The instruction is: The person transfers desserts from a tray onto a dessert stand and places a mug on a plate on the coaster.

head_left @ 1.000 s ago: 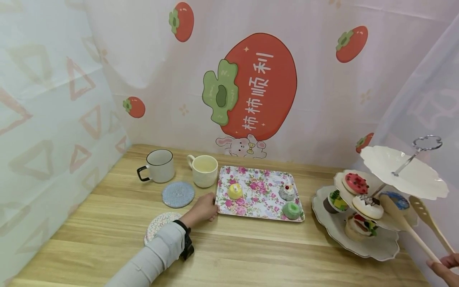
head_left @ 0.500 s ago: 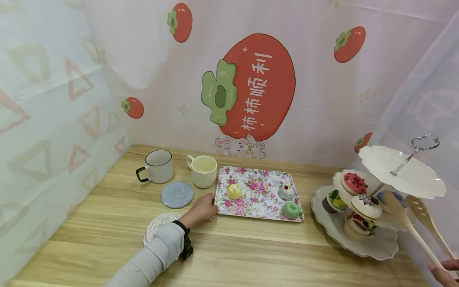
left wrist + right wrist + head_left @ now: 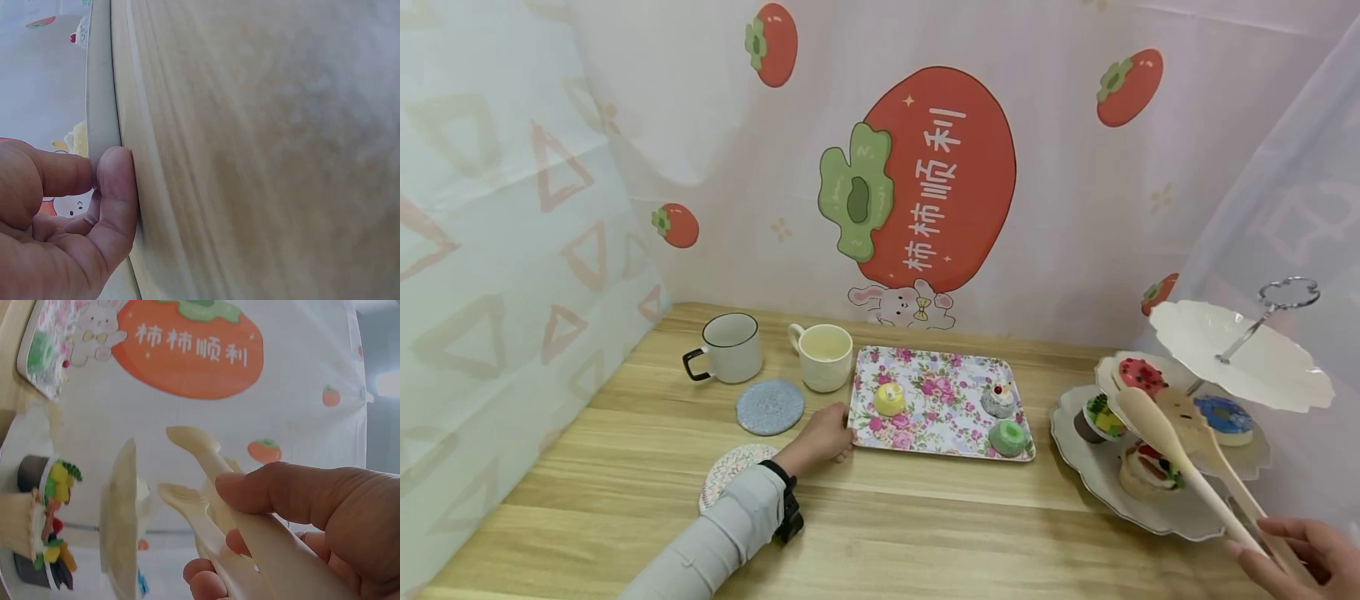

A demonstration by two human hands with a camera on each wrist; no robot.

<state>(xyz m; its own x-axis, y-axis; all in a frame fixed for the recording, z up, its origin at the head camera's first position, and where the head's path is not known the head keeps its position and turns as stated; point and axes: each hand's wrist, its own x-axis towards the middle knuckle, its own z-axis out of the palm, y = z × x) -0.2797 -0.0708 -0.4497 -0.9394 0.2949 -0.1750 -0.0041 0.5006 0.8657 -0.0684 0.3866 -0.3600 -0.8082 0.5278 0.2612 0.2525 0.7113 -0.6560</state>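
Nearest me, at the lower right, the right hand (image 3: 1311, 554) grips wooden tongs (image 3: 1206, 492), fingers and thumb wrapped around both arms. The tong heads reach in front of the three-tier stand (image 3: 1270, 367); from my end, I cannot tell whether they pinch anything. On the left, a patterned coaster (image 3: 722, 479) lies partly hidden behind the grey sleeve (image 3: 715, 533). Beyond it, the left hand (image 3: 826, 433) pinches the near left edge of the floral tray (image 3: 940, 425) between thumb and fingers. I see the tray flat on the table (image 3: 925, 533), bearing a green cake (image 3: 1008, 437) at its near right corner, a yellow cake (image 3: 890, 400) toward the left and a cherry-topped cake (image 3: 998, 401) behind the green one. Beside a blue coaster (image 3: 770, 407) stand a cream mug (image 3: 826, 358) and a white mug (image 3: 732, 350). Farthest off hangs the persimmon-printed backdrop (image 3: 1060, 208).
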